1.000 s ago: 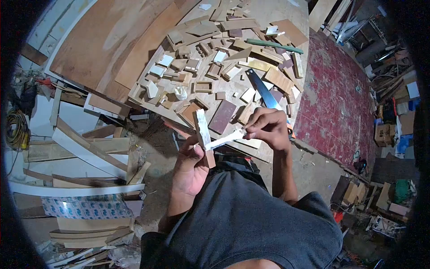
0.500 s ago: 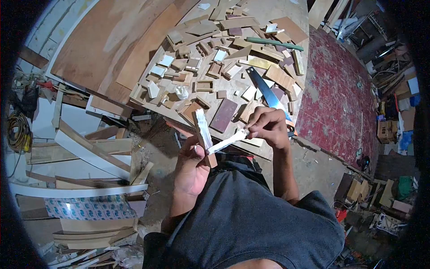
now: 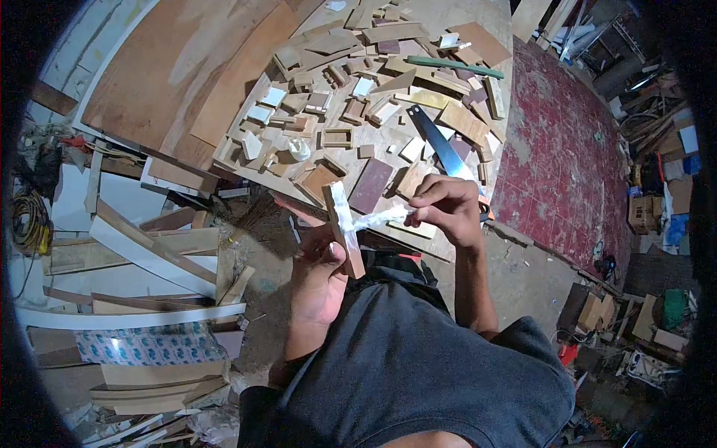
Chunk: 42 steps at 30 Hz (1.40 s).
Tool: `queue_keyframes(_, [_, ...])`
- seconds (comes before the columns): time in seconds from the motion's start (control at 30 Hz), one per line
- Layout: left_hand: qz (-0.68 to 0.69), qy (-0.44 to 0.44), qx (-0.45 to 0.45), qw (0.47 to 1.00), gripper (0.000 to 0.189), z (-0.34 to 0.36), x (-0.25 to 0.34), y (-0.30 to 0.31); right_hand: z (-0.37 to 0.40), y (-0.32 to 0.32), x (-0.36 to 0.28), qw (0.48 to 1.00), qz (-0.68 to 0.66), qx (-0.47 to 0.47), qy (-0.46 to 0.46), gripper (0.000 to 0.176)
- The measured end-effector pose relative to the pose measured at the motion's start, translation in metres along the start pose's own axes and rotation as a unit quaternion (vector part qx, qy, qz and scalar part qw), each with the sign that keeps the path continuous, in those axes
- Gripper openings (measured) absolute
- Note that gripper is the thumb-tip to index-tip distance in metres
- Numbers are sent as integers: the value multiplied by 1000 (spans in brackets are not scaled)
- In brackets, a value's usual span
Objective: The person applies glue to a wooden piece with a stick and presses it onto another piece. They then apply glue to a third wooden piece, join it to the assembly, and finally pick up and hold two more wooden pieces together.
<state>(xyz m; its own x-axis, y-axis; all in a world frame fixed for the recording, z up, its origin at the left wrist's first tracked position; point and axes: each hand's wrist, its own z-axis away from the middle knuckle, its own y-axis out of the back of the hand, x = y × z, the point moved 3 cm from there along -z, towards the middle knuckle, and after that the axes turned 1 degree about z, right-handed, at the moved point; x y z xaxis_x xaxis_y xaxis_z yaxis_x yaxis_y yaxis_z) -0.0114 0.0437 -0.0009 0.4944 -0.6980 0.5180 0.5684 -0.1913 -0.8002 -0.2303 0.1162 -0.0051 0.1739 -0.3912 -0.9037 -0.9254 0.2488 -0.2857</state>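
My left hand (image 3: 320, 280) is wrapped around the lower part of a narrow wooden block (image 3: 355, 263), which stands tilted in front of my chest. A streaky white layer covers much of the block's upper face. To the right, my right hand (image 3: 450, 210) pinches the end of a thin, crumpled-looking white strip (image 3: 379, 219) between thumb and fingertips. The strip's other end meets the white face of the block about midway along; whether it is a coated stick or a soft material I cannot tell.
Beyond my hands, a plywood table (image 3: 321, 146) carries many small wood pieces, a handsaw (image 3: 441, 145), a maroon board (image 3: 371, 187) and a green strip (image 3: 455, 67). Large plywood sheets (image 3: 149, 89) lean at left above stacked offcuts. Red flooring (image 3: 556, 149) extends to the right.
The white strip's end on the block has shifted from low down to about midway, and the strip now lies closer to level. Both hands keep their holds.
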Motion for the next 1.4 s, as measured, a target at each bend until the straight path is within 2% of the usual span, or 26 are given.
queue_keyframes(0.03, [-4,-3,0,1000,42,0,-1,0,3,1,0,1000,-11,-2,-23,14])
queue_keyframes(0.2, [-25,-18,-2,1000,38,0,-6,-4,8,6,-2,1000,-8,-3,-4,12])
queue_keyframes(0.27, [-23,-13,-7,1000,35,-1,-8,-6,10,10,0,992,-116,45,10,12])
queue_keyframes(0.43, [-67,-46,-24,996,32,-1,-15,-16,6,18,-9,993,-63,101,15,12])
queue_keyframes(0.5, [-79,-44,-36,995,31,-1,-18,-19,6,21,-10,997,-16,78,-3,12])
queue_keyframes(0.7, [-79,-56,-39,995,32,-2,-32,-32,18,37,-14,999,-11,11,-50,10])
queue_keyframes(0.83, [-81,-52,-43,994,31,-6,-40,-41,23,49,-19,996,-33,23,-77,11])
queue_keyframes(1.0, [-92,-18,-27,995,29,-13,-49,-45,17,61,-23,995,-33,71,-59,11])
queue_keyframes(1.17, [-68,20,7,997,27,-22,-46,-34,13,63,-19,997,27,36,-55,10])
queue_keyframes(1.4, [-27,-2,-2,1000,28,-40,-16,-12,-2,47,-4,995,64,-3,-71,8])
